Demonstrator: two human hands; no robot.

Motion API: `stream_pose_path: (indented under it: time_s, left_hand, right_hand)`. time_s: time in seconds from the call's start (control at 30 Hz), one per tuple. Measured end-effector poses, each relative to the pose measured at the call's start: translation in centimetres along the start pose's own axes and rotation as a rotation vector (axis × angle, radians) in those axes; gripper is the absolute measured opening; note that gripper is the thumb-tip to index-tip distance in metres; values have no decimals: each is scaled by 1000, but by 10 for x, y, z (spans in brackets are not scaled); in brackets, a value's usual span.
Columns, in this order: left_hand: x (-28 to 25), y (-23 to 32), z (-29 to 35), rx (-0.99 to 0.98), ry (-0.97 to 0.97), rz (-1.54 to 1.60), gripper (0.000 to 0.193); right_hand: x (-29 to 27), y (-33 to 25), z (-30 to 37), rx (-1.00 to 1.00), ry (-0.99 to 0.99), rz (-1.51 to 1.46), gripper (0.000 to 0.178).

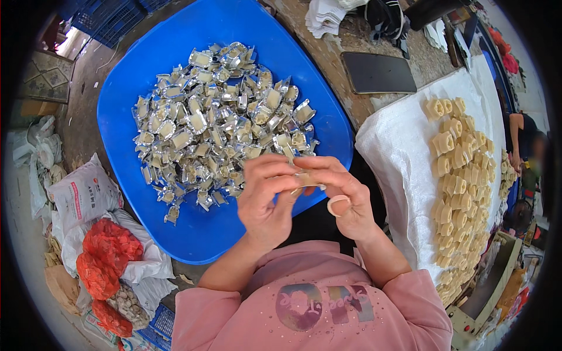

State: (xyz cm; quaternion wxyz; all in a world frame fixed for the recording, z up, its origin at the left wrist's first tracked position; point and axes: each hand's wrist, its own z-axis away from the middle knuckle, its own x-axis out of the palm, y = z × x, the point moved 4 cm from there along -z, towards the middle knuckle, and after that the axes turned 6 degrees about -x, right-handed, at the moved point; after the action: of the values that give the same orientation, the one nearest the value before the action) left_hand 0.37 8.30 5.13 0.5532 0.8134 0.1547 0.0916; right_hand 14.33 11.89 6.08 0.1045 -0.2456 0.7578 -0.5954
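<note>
My left hand [266, 202] and my right hand [346, 187] meet over the near right side of a large blue basin [193, 248]. Between their fingertips they grip one small part [304, 186], pale beige and shiny, mostly covered by the fingers. A beige band [339, 205] wraps my right thumb. In the basin lies a heap of small silver-and-cream parts [216, 120], just beyond my hands. Rows of plain cream-coloured hollow parts [461, 184] sit on a white woven sheet [392, 167] to my right.
On the table at the upper right are a dark phone [377, 72], white gloves [325, 16] and a black cylinder [436, 10]. White sacks [85, 190] and red mesh bags [111, 251] lie left of the basin. Blue crates [108, 20] stand far left. Another person [525, 137] is at far right.
</note>
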Motion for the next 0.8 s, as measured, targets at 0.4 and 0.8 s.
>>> stream_pose_path:
  time_s: [0.4,0.8]
  left_hand:
    - [1,18,0,224,-207,21,21]
    - [0,-12,10,-123,-250,131,18]
  right_hand:
    - [-23,-2,-4,295,-99,-293,42]
    - [-22,15,3,378,-70,-106,48]
